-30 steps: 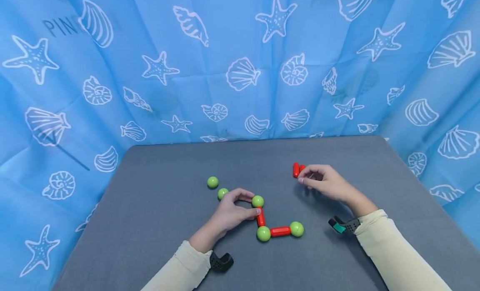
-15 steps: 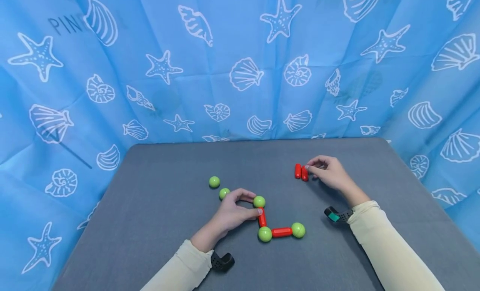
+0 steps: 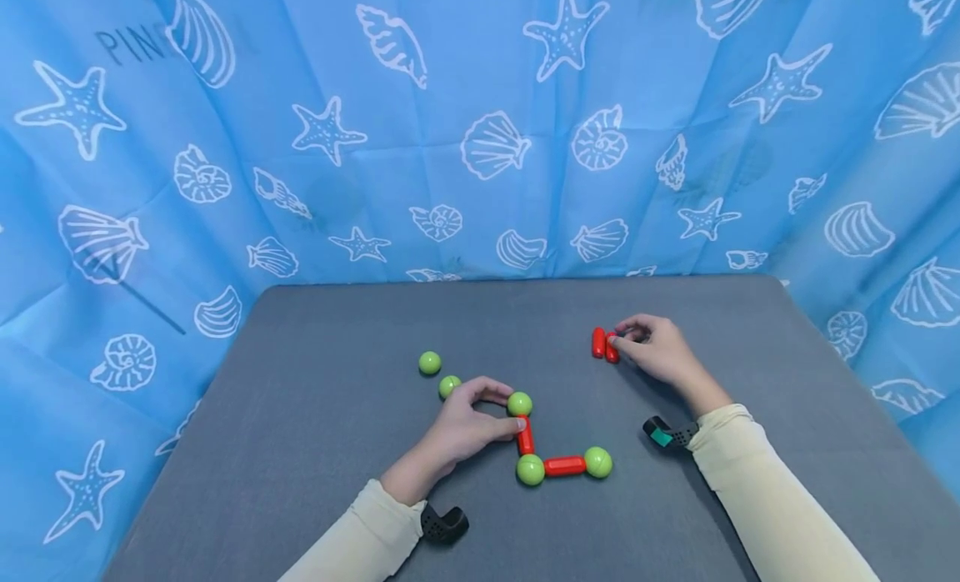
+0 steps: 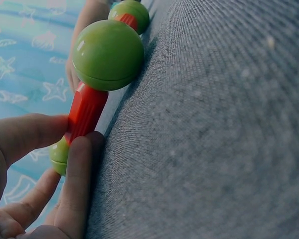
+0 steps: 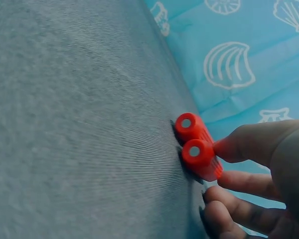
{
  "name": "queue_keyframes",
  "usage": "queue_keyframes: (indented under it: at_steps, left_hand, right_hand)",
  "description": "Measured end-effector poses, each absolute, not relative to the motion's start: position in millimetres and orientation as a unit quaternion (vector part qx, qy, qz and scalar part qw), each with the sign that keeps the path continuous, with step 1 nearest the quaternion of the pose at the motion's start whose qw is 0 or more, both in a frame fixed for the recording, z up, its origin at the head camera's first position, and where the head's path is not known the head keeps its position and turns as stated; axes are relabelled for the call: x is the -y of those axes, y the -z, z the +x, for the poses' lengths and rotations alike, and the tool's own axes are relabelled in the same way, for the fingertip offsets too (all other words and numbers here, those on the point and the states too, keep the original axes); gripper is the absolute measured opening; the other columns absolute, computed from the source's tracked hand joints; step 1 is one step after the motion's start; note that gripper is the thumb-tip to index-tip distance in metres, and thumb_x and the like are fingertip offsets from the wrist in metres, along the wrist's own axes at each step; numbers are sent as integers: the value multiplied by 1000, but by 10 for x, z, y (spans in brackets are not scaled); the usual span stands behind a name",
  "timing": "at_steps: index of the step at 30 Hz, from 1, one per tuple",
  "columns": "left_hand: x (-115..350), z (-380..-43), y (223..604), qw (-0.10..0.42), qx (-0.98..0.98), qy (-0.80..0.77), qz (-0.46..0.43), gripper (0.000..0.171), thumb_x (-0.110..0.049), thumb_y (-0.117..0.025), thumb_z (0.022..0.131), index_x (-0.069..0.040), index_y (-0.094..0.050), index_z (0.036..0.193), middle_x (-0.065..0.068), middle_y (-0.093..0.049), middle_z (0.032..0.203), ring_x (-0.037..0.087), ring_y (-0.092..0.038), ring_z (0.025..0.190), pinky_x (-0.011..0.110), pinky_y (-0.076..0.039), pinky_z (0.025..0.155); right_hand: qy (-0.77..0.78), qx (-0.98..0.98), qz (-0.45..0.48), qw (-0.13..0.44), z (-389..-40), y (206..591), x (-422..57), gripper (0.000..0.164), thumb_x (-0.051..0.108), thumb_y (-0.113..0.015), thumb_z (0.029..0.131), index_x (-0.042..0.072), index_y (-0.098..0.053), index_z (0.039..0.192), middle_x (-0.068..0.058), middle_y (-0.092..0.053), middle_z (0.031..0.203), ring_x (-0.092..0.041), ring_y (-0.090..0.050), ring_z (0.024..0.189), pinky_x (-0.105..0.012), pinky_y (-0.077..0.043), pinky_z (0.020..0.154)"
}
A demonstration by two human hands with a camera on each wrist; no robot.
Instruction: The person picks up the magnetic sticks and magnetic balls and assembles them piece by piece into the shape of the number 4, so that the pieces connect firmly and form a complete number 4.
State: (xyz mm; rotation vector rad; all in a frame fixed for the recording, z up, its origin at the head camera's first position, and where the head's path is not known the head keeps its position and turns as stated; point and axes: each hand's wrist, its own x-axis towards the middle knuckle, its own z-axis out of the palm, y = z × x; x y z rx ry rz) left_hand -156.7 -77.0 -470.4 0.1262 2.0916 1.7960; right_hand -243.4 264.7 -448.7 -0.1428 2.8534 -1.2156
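Note:
My left hand (image 3: 468, 428) pinches a red magnetic rod (image 4: 87, 112) between thumb and fingers. That rod joins a green ball (image 3: 520, 403) at its far end to a green corner ball (image 3: 530, 470). From the corner, a second red rod (image 3: 564, 466) runs right to another green ball (image 3: 598, 462), making an L lying on the table. Farther back, my right hand (image 3: 656, 346) has thumb and index finger on the right one of two loose red rods (image 5: 202, 159). The other loose rod (image 5: 189, 124) lies alongside it. Both show pale discs in their near ends.
Two loose green balls lie left of the L: one ball (image 3: 430, 363) farther back, one ball (image 3: 449, 387) by my left knuckles. The grey cloth-covered table (image 3: 315, 482) ends at a blue curtain (image 3: 420, 148) with white shells. Black bands (image 3: 444, 524) sit at both wrists.
My right hand has gone from above the loose red rods to their right side, and its fingers have closed in on the right rod. The left hand keeps its place on the L.

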Motion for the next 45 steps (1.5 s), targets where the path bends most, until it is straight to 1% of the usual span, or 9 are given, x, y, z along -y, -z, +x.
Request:
queue_keyframes:
  at_steps: [3,7,15,20,27,36,45]
  left_hand:
    - [772,-1562,4688,184,-748,-636,44,42,-21,-90,85,-16,-70,122,5,-70,121,17,-76,78,31,-59,79]
    - [771,-1554,4663,183,-746,-639,41,43,-20,-90,86,-15,-69,124,6,-70,122,17,-78,80,30,-59,79]
    - [747,-1557,4666,193,-745,-637,41,44,-19,-89,87,-14,-69,125,7,-70,123,17,-78,81,30,-59,78]
    - [751,-1569,4691,199,-746,-634,44,43,-20,-89,87,-15,-69,125,6,-69,122,17,-78,82,30,-59,78]
    - [748,-1558,4682,193,-745,-637,44,44,-18,-89,87,-13,-69,125,8,-69,123,17,-77,82,30,-59,77]
    - [747,-1566,4674,194,-741,-641,42,45,-18,-89,86,-12,-68,125,8,-69,123,16,-78,82,28,-59,77]
    - [763,-1574,4696,200,-735,-647,45,45,-17,-88,87,-11,-68,127,9,-68,124,17,-78,86,28,-60,80]
  right_hand:
    - [383,-922,-55,4,-2445,4487,-2630,30,20,-70,101,-2,-70,120,-12,-69,88,-16,-58,67,-27,-46,60]
    - [378,-924,-61,-6,-2450,4471,-2609,29,21,-70,101,-2,-71,118,-12,-70,89,-15,-56,70,-27,-45,61]
    - [388,-921,-41,6,-2411,4502,-2639,25,15,-69,99,-1,-71,118,-12,-72,90,-17,-58,70,-27,-47,62]
    - [386,-922,-40,7,-2379,4518,-2642,27,17,-70,99,-1,-70,119,-12,-70,90,-16,-57,69,-27,-45,61]
    - [386,-922,-38,11,-2365,4510,-2616,30,20,-73,99,-1,-69,120,-11,-70,89,-14,-57,67,-27,-45,59]
    - [383,-923,-40,6,-2374,4489,-2622,25,15,-72,97,-1,-71,117,-11,-70,88,-15,-57,68,-27,-45,59]
    - [380,-924,-37,1,-2371,4483,-2642,24,15,-72,98,-1,-72,116,-12,-70,92,-17,-56,72,-27,-45,60]
